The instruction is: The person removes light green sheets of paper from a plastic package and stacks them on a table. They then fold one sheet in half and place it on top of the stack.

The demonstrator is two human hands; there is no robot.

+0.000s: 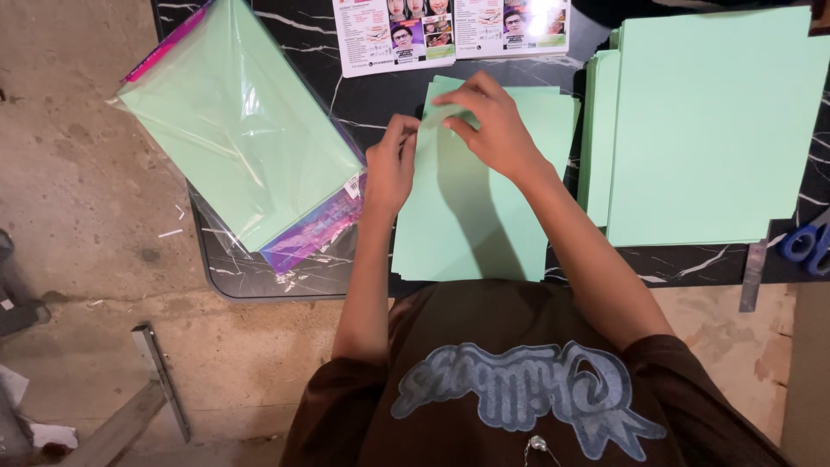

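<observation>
A sheet of light green paper (471, 216) lies on a small stack in front of me on the black marble-patterned table (259, 277). My left hand (391, 164) pinches its left edge near the top. My right hand (488, 121) presses and pinches the upper left corner of the same sheet, which looks partly folded over there. Both hands touch the paper close together.
A plastic-wrapped pack of green paper (238, 121) lies tilted at the left, overhanging the table edge. A larger stack of green sheets (709, 130) sits at the right. Printed leaflets with photos (450, 30) lie at the far edge. Blue-handled scissors (808, 242) rest at the right edge. Concrete floor lies left.
</observation>
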